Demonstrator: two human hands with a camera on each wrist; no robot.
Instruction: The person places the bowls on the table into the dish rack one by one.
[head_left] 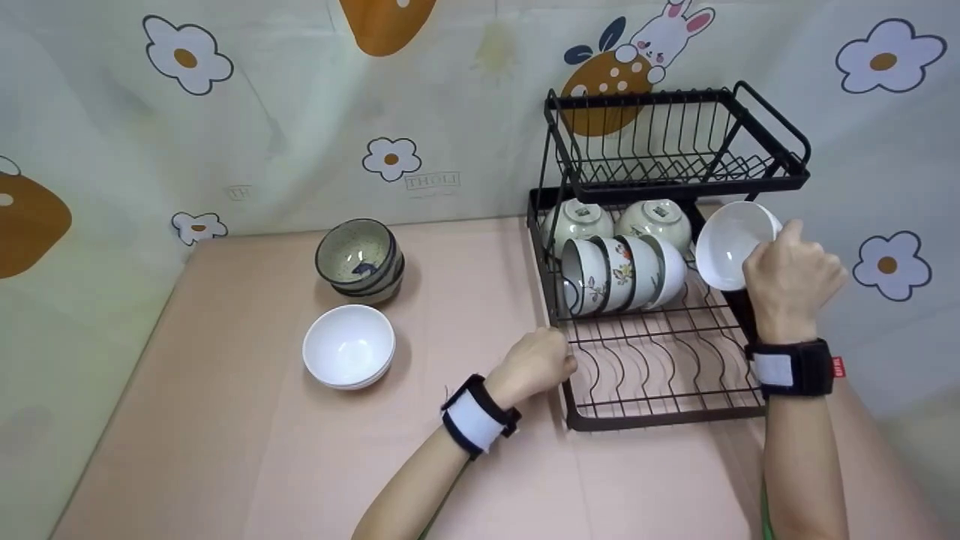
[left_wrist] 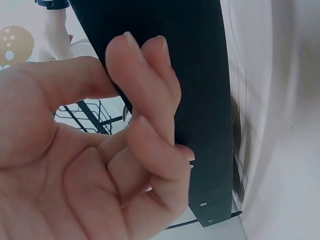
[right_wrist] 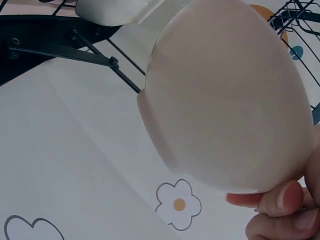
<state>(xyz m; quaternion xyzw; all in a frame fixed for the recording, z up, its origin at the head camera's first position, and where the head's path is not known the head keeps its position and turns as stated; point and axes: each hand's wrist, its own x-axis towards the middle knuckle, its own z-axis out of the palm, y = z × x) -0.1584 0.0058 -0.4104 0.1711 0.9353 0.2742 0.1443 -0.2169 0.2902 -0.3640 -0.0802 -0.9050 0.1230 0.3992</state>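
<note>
My right hand (head_left: 795,281) grips a white bowl (head_left: 731,244) by its rim, with the bowl's inside turned toward the head camera. In the right wrist view the bowl's smooth outer side (right_wrist: 230,100) fills the middle, and fingers (right_wrist: 290,200) show at its lower right edge. The bowl is over the right side of a black two-tier dish rack (head_left: 660,420). My left hand (head_left: 532,367) holds the rack's left side, its fingers curled at the dark side panel (left_wrist: 200,125). Several bowls (head_left: 621,274) stand on edge in a row on the lower tier.
Two upturned bowls (head_left: 581,225) sit behind that row, under the upper basket (head_left: 675,180). On the pink tabletop (head_left: 225,420) to the left are stacked speckled bowls (head_left: 358,259) and white bowls (head_left: 349,346). A patterned cloth (head_left: 285,112) hangs behind.
</note>
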